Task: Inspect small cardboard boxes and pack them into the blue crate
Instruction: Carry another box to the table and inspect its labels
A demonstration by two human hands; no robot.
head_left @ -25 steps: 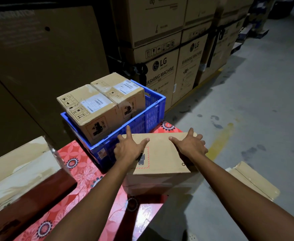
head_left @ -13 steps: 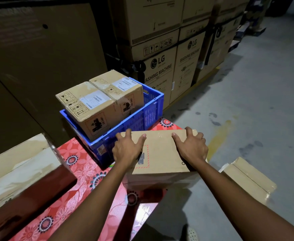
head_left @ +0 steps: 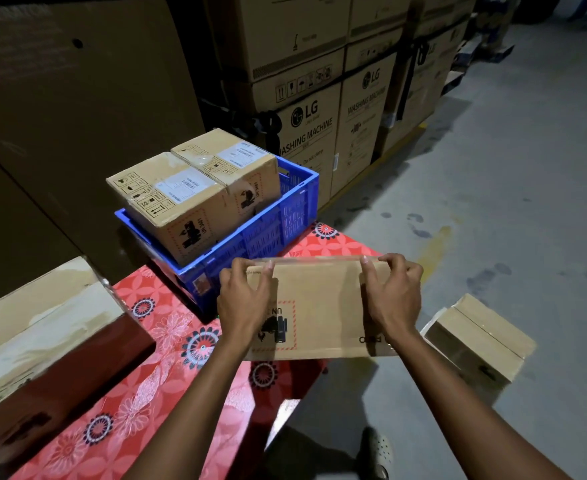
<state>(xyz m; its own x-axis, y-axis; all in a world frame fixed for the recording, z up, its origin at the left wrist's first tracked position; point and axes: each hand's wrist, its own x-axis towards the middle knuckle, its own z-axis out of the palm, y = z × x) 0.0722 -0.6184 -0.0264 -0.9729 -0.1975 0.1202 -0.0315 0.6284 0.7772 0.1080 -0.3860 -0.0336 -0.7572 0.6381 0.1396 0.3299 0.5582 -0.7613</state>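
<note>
As the left hand (head_left: 243, 303) and right hand (head_left: 392, 299) clasp the cardboard box (head_left: 320, 306) by its far edge, fingers curled over it, the box is tilted over the red surface (head_left: 167, 341), at 5 o'clock of the blue crate (head_left: 268, 233) holding two labelled boxes (head_left: 181, 199).

You're in warehouse. Ahead of you: tall stacks of strapped cartons (head_left: 299, 60) marked LG washing machine. Bare concrete floor (head_left: 527, 174), worn yellow line (head_left: 432, 247) along stacks. Crate (head_left: 285, 223) of shipping-labelled boxes (head_left: 177, 199) on table (head_left: 167, 327). Big plain cartons (head_left: 77, 116) at your left.
</note>
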